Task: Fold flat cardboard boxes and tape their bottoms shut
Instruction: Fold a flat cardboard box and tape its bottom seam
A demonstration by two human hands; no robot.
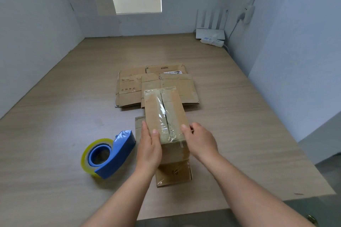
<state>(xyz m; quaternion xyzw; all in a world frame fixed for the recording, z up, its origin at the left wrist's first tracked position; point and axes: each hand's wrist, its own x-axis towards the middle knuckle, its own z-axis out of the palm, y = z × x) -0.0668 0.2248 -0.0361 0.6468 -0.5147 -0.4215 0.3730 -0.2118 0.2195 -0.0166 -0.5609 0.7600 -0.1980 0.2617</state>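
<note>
Pressing with straight fingers, the left grip (149, 145) lies on the left side of the folded box; the right grip (200, 141) curls round its right edge. On the wide pale wooden surface (73, 88) flattened brown cardboard boxes (132, 88) lie just behind the upright brown cardboard box (162, 108), taped along its top seam. The blue tape dispenser (110, 155) lies near its left.

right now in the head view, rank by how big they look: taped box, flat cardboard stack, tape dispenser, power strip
1. taped box, flat cardboard stack: about alike; box is nearer, so unranked
2. tape dispenser
3. power strip: smallest, but farthest away
</note>
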